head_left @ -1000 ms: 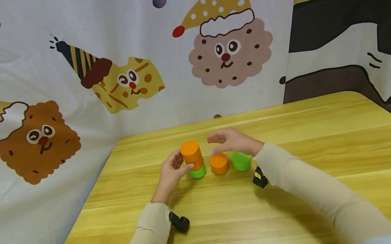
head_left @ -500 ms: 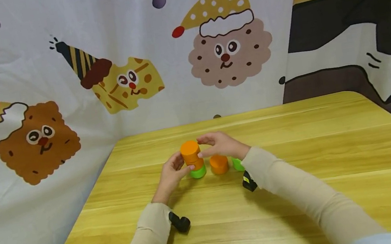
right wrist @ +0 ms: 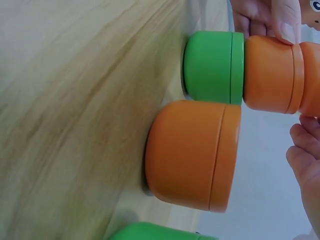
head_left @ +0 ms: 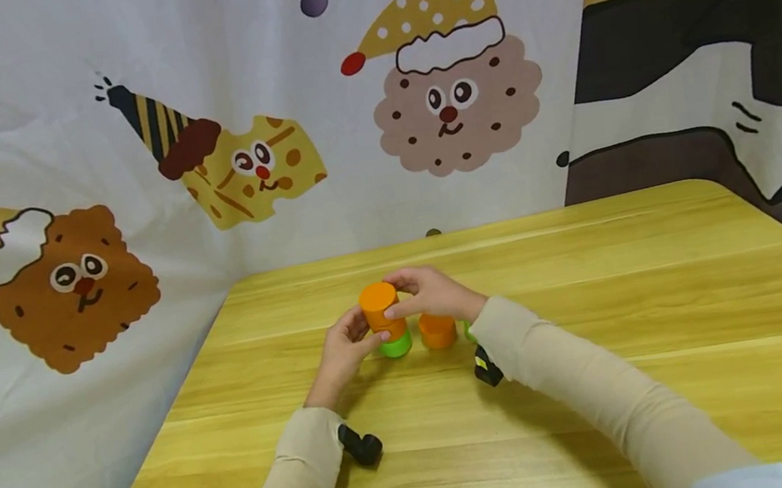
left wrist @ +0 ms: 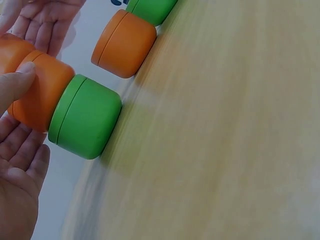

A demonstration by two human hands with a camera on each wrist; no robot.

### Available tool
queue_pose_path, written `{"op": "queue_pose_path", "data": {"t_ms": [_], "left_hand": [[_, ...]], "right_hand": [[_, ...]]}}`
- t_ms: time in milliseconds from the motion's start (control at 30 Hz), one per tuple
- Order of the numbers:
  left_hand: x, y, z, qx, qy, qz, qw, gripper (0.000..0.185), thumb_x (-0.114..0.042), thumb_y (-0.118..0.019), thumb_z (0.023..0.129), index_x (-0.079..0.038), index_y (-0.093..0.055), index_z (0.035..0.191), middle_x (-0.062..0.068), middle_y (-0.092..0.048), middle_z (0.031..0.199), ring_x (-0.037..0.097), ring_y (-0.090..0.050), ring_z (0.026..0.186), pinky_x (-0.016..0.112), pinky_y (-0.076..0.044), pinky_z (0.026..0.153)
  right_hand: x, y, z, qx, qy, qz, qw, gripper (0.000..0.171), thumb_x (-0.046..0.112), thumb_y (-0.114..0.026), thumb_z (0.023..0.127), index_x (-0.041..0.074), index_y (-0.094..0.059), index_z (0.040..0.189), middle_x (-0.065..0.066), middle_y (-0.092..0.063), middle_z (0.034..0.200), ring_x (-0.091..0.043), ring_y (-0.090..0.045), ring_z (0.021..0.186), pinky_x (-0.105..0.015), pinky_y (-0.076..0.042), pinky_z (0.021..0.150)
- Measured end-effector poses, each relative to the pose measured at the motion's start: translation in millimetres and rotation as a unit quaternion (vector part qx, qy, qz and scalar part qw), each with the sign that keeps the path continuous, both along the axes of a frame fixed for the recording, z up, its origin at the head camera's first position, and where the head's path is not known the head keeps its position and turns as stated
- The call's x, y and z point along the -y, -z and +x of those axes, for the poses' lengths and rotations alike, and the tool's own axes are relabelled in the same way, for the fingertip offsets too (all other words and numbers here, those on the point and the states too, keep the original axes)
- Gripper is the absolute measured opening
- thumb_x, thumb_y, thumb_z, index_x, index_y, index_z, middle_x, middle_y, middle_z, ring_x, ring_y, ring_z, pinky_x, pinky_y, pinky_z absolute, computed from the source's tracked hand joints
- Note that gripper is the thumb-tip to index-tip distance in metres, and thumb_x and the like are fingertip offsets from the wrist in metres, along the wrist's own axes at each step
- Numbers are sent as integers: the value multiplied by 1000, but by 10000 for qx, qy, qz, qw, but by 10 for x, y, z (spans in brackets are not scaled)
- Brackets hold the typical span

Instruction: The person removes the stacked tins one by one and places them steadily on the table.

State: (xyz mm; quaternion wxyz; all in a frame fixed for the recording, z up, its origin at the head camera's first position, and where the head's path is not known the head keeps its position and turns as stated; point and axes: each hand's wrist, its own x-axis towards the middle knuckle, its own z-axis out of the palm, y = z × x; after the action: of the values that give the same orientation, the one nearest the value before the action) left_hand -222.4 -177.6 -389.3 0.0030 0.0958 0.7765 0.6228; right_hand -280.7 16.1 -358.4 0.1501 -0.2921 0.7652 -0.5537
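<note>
A stack of three round containers, each with a lid-like seam, stands upright on the table: a green container (head_left: 396, 348) at the bottom, a middle orange container (left wrist: 42, 90) on it, and a top orange container (head_left: 377, 297). My left hand (head_left: 341, 352) grips the middle one from the left, thumb in front and fingers behind. From the right, my right hand (head_left: 437, 296) holds the top one between thumb and fingers. The left wrist view cuts off the top container at its edge.
Just right of the stack stands a single orange container (right wrist: 192, 155). Beyond it is another green container (right wrist: 155, 232), mostly hidden by my right wrist in the head view. A cartoon-printed cloth (head_left: 283, 235) hangs behind the wooden table (head_left: 425, 475).
My right hand has moved left from above the single orange container to the stack and taken hold of its top orange container. The left hand has stayed on the middle one.
</note>
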Motion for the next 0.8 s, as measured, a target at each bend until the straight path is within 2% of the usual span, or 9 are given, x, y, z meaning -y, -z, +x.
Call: {"op": "queue_pose_path", "data": {"t_ms": [300, 533, 800], "left_hand": [[0, 2, -4, 21, -21, 92, 10000, 50, -2, -68, 82, 1, -51, 129, 21, -54, 128, 30, -49, 122, 39, -35, 107], [-2, 2, 1, -75, -21, 105, 9999, 48, -1, -68, 82, 2, -52, 127, 20, -55, 127, 29, -49, 122, 37, -36, 106], [-13, 1, 6, -91, -63, 79, 9999, 47, -1, -68, 82, 2, -53, 126, 21, -56, 126, 30, -51, 120, 37, -36, 107]], "right_hand": [[21, 41, -24, 32, -28, -17, 10000, 53, 20, -71, 82, 8, -51, 129, -7, -54, 130, -23, -47, 124, -42, -35, 107], [34, 55, -36, 68, 7, 20, 10000, 64, 16, -74, 79, 4, -44, 135, -10, -47, 137, -24, -41, 130, -43, -29, 110], [96, 91, -25, -75, -54, -104, 9999, 57, 16, -73, 80, 5, -48, 131, -8, -51, 132, -24, -43, 128, -41, -33, 109]]}}
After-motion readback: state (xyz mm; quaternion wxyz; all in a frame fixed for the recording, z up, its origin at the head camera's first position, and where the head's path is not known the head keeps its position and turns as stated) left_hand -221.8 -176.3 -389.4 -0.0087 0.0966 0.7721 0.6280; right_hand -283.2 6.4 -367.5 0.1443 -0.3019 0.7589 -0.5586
